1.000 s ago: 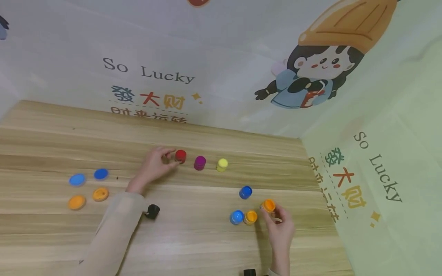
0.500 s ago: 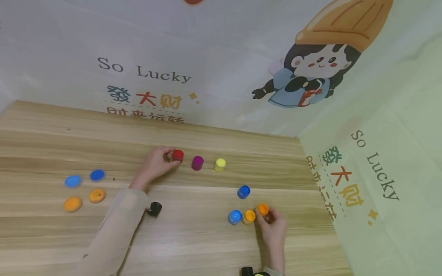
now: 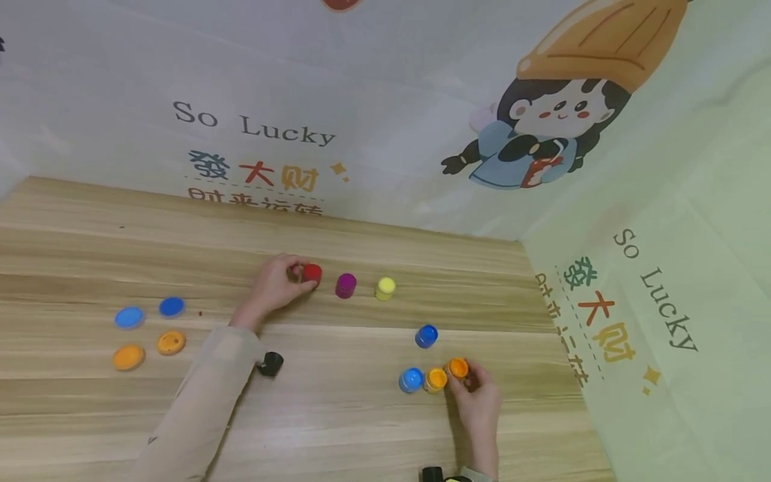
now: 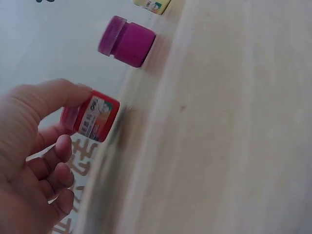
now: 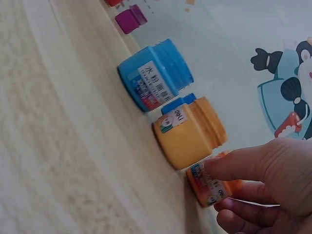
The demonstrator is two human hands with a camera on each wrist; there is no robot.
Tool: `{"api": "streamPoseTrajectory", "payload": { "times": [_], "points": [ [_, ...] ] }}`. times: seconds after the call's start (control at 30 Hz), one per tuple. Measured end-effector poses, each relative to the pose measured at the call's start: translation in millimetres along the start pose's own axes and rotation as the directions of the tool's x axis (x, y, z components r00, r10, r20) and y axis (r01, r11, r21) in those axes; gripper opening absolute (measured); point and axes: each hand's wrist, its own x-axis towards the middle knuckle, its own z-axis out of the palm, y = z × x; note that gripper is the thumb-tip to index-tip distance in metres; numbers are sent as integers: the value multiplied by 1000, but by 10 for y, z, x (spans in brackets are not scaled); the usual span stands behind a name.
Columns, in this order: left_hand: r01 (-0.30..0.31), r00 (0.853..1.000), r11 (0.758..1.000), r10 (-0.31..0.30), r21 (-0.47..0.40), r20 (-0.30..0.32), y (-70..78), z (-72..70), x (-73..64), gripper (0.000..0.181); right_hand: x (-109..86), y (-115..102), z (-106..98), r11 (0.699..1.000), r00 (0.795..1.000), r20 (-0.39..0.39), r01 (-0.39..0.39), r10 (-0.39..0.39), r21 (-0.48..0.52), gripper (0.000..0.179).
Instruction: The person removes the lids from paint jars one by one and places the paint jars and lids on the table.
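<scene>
My left hand (image 3: pixel 274 288) pinches a red paint jar (image 4: pixel 100 117) between thumb and finger, with its other fingers loosely bent. The red jar's lid is on. At the right, my right hand (image 3: pixel 480 398) grips an orange paint jar (image 3: pixel 458 367) by its side. That jar has no lid and stands close beside an uncapped yellow-orange jar (image 5: pixel 183 139); whether they touch I cannot tell. To the left of these is a light blue open jar (image 5: pixel 151 78), and a dark blue open jar (image 3: pixel 426 336) sits behind them.
A purple jar (image 3: pixel 346 286) and a pale yellow jar (image 3: pixel 385 288), both capped, stand right of the red one. Loose lids lie at the left: light blue (image 3: pixel 129 317), dark blue (image 3: pixel 171 306), and two orange-toned lids (image 3: pixel 171 343). A printed cloth (image 3: pixel 385 167) walls the table's back and right.
My right hand has brought the orange jar leftward and down beside the yellow-orange one. My left hand has moved in around the red jar, which has barely shifted.
</scene>
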Motion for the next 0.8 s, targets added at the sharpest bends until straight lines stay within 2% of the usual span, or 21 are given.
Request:
{"api": "streamPoseTrajectory", "payload": {
  "times": [0.13,0.23,0.33,0.5,0.6,0.7,0.8],
  "points": [
    [-25,999,1000,25,-6,-32,38,-64,-43,39,-15,-76,-28,1000,1000,-8,-3,3,8,45],
    [-40,998,999,40,-13,-48,127,-145,-89,37,-32,-160,-48,999,999,-33,19,-19,28,45],
    [-64,996,998,63,-18,-58,251,-248,-156,35,-44,-286,-42,994,991,-91,104,-100,40,40],
    [-142,988,990,139,-27,-69,497,-428,-318,31,-82,-554,67,956,952,-131,288,-278,63,33],
    [-230,971,973,228,-11,-74,655,-513,-426,30,-127,-723,141,926,929,-110,365,-355,94,33],
    [-323,943,946,323,19,-84,801,-577,-530,30,-176,-873,194,895,901,-92,432,-424,111,33],
    [-384,918,923,386,34,-94,925,-639,-624,30,-216,-985,243,867,878,-76,478,-472,140,32]
  ]
}}
